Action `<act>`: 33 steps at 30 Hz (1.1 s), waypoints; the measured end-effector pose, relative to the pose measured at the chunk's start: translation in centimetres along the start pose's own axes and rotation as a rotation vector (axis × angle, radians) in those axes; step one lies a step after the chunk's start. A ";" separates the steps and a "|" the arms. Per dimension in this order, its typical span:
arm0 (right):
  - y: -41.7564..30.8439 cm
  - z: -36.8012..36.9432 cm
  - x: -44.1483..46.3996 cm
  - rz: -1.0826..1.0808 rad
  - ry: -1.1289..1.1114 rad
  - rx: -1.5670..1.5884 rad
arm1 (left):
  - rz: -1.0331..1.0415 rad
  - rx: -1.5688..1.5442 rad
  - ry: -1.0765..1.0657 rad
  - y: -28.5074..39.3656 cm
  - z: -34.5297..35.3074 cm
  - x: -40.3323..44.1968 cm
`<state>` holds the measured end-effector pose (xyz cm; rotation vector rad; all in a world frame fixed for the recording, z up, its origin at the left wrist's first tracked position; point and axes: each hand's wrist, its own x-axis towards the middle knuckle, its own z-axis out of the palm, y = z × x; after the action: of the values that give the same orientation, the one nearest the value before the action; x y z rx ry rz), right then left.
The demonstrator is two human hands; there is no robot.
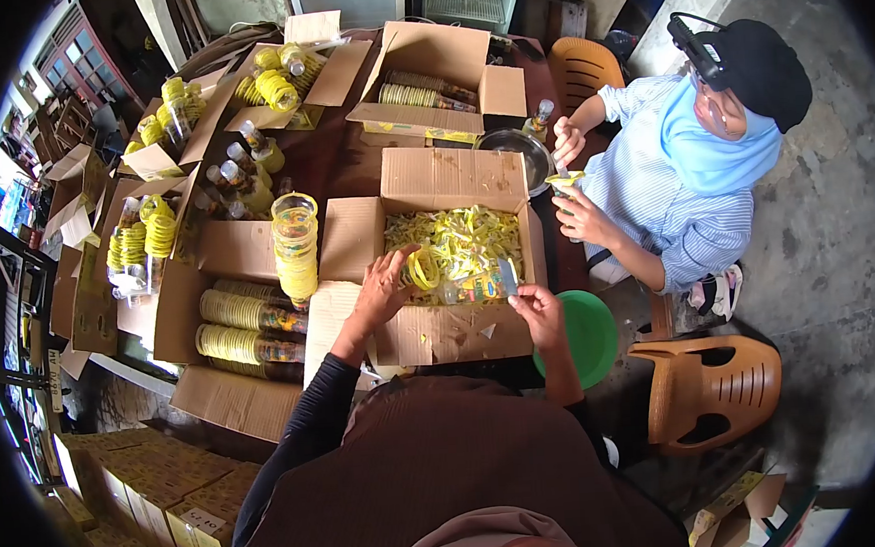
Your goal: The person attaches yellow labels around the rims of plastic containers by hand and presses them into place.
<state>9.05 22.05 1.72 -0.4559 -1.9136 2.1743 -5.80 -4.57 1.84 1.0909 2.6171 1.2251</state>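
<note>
Over the open middle carton [452,177], my right hand [540,312] pinches the end of a clear plastic cup with a colourful print [483,285], which lies on its side. My left hand [386,285] is at the carton's left side, its fingers around a yellow ring [422,269] beside the cup's other end. Yellow strips [455,234] fill the carton under both hands. Left of it stands a tall stack of yellow-rimmed cups [296,247].
At the right a co-worker [651,160] handles a yellow-rimmed piece near a metal bowl [515,153]. A green basin [582,340] and an orange chair [715,392] are right of me. Cartons of stacked cups [250,325] stand left, another [433,43] behind.
</note>
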 end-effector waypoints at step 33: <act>-4.1 3.7 -4.2 -0.359 0.136 -0.556 | 0.094 -0.195 -0.074 3.4 1.6 -0.8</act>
<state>11.41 17.66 6.57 -0.3008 -2.2945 1.3484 -2.72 -2.55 2.95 1.2089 2.3584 1.3956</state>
